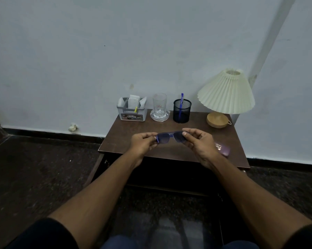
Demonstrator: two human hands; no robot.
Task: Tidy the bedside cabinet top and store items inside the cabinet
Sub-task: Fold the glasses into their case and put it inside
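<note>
Both hands, left (pixel 142 143) and right (pixel 199 141), pinch the ends of blue sunglasses (pixel 171 137) above the tabletop (pixel 126 141).

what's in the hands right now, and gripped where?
Blue sunglasses, held above the cabinet top: left hand pinches the left end of the frame, right hand the right end.

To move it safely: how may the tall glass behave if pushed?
The tall glass looks narrow and upright, so a high push may tip it. It stands in a clear dish, which might slide along. Both are probably breakable.
</note>
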